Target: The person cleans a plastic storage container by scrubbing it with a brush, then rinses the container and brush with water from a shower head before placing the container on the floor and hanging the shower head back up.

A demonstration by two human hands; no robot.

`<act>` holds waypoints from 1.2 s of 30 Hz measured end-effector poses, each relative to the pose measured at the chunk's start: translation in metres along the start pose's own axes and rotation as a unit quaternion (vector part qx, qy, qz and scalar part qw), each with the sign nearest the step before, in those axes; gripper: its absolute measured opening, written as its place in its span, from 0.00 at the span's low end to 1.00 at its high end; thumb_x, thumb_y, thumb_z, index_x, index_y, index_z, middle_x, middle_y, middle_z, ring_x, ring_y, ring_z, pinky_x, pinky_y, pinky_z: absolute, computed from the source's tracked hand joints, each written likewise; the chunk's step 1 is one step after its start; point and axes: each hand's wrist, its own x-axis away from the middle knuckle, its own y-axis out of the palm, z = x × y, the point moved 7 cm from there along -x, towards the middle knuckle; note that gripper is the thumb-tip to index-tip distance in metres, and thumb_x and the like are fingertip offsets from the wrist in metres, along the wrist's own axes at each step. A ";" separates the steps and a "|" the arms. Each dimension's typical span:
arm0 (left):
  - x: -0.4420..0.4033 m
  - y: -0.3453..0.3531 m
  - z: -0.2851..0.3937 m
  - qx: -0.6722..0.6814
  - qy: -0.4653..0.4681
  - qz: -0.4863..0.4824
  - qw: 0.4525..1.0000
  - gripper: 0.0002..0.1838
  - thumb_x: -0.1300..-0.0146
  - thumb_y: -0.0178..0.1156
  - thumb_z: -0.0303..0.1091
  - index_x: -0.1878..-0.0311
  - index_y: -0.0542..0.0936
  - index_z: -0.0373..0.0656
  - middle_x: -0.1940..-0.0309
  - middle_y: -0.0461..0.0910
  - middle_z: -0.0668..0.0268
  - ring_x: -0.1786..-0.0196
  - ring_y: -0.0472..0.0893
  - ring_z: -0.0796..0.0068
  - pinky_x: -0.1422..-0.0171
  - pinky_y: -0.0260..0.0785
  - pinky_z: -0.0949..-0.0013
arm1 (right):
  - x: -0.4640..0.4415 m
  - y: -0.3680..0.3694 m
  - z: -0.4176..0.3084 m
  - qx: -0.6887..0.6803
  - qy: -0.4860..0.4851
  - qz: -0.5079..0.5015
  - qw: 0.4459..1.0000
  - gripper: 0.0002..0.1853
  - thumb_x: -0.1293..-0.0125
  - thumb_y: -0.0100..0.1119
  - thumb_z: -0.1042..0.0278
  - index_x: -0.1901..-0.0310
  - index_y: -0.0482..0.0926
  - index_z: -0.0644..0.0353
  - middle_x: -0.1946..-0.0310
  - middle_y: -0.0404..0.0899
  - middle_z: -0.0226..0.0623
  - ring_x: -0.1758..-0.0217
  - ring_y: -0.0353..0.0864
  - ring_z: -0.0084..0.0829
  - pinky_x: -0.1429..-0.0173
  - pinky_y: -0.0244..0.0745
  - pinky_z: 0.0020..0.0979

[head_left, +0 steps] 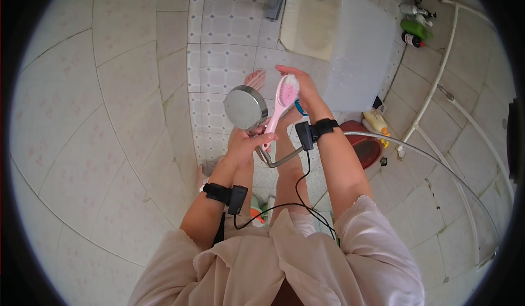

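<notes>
My left hand [243,148] is closed around the neck of a round chrome shower head [245,107] and also grips the handle of a pink brush [280,108], its thumb lying across that handle. The brush tilts up to the right, its bristles facing up with white foam on them. Beside and behind the brush head is my right hand [307,90], fingers stretched out and curved; whether it touches the brush is unclear. A small blue loop [301,108] shows by my right wrist. From the shower head a metal hose [350,133] runs off to the right.
Ahead is a squat toilet basin [311,22], partly covered by a pale translucent panel [361,54]. Bottles [414,28] stand by the right wall, with a yellowish bottle [375,121] and a red basin [363,147] nearer. White pipes [437,82] run along that wall. Black cables [290,204] link my wrist bands.
</notes>
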 end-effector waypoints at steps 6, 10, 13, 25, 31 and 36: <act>-0.004 0.038 -0.006 0.003 -0.032 -0.052 0.998 0.29 0.34 0.70 0.27 0.29 0.77 0.34 0.59 0.88 0.61 0.65 0.82 0.79 0.61 0.74 0.71 | 0.048 -0.059 0.024 -0.263 0.002 0.104 0.959 0.30 0.20 0.54 0.48 0.26 0.74 0.59 0.35 0.79 0.40 0.38 0.80 0.36 0.31 0.73 0.39; -0.011 0.068 -0.015 -0.042 -0.044 -0.096 0.993 0.29 0.33 0.71 0.29 0.30 0.77 0.35 0.58 0.88 0.61 0.63 0.82 0.79 0.60 0.75 0.71 | 0.086 -0.101 0.002 -0.259 -0.123 0.222 0.932 0.31 0.18 0.48 0.45 0.26 0.73 0.60 0.28 0.74 0.41 0.32 0.76 0.39 0.25 0.68 0.44; -0.016 0.082 -0.007 -0.079 -0.010 -0.079 0.994 0.25 0.34 0.73 0.29 0.36 0.79 0.35 0.59 0.88 0.63 0.64 0.82 0.79 0.61 0.76 0.72 | 0.112 -0.117 0.014 -0.229 -0.098 0.296 0.922 0.30 0.16 0.46 0.46 0.26 0.73 0.60 0.26 0.73 0.39 0.27 0.74 0.35 0.24 0.66 0.37; -0.015 0.158 0.032 -0.233 0.137 -0.040 0.962 0.12 0.34 0.74 0.30 0.50 0.85 0.38 0.64 0.86 0.70 0.69 0.81 0.83 0.65 0.74 0.74 | 0.206 -0.083 0.006 -0.248 -0.107 0.229 0.935 0.26 0.15 0.46 0.46 0.49 0.83 0.65 0.54 0.86 0.37 0.53 0.84 0.27 0.45 0.78 0.32; -0.047 0.172 -0.016 -0.270 0.112 -0.067 0.954 0.11 0.34 0.73 0.31 0.52 0.87 0.37 0.65 0.88 0.68 0.69 0.83 0.81 0.62 0.76 0.71 | 0.207 -0.105 0.012 -0.186 -0.156 0.246 0.938 0.17 0.20 0.57 0.67 0.34 0.76 0.61 0.59 0.84 0.32 0.56 0.82 0.22 0.51 0.77 0.30; -0.054 0.182 0.000 -0.394 0.263 0.005 0.881 0.12 0.36 0.72 0.30 0.53 0.86 0.35 0.67 0.86 0.67 0.66 0.82 0.80 0.60 0.75 0.70 | 0.174 -0.188 0.007 0.174 -0.171 0.487 0.839 0.16 0.20 0.54 0.62 0.35 0.80 0.53 0.60 0.84 0.42 0.62 0.86 0.39 0.56 0.80 0.42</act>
